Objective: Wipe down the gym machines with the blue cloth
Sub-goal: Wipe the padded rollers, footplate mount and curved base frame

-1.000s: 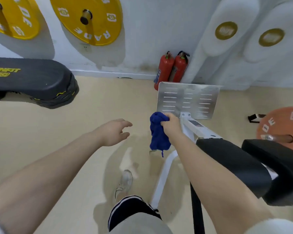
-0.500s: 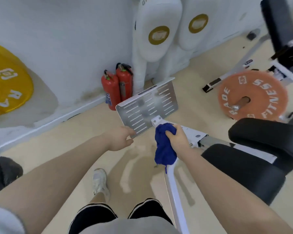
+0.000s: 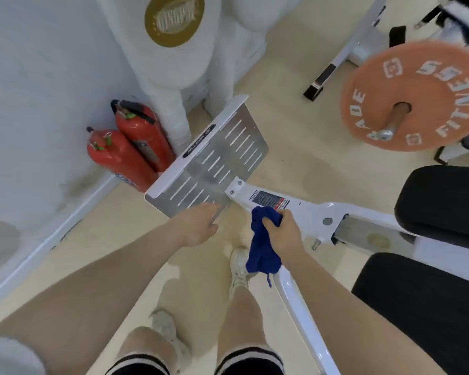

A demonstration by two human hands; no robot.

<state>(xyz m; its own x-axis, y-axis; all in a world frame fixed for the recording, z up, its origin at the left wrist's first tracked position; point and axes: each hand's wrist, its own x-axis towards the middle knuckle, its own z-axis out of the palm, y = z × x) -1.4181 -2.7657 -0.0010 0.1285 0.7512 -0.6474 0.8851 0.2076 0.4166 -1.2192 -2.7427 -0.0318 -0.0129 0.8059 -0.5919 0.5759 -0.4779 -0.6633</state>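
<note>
Right now the person's right hand [image 3: 282, 234] grips the blue cloth [image 3: 261, 250] in a bunch, fingers curled round its top, and most of the fabric hangs below the fist. The hand and cloth sit against the white frame [image 3: 309, 212] of the machine, just below a dark warning label [image 3: 267, 199] stuck on the beam. The left hand [image 3: 198, 226] reaches to the near corner of the slotted metal footplate [image 3: 217, 163], fingers fairly straight and touching its lower edge; I cannot tell whether the thumb hooks under it. The plate tilts up toward the wall, where two red fire extinguishers [image 3: 127, 147] stand just beside it. Black pads [image 3: 439, 201] of the machine fill the right side, and an orange weight plate [image 3: 414, 96] sits on its peg beyond them. White punch bags [image 3: 173, 39] lean against the wall at the top. The person's legs and pale shoes [image 3: 240, 269] stand on the beige floor [image 3: 295, 147] beneath the arms.
</note>
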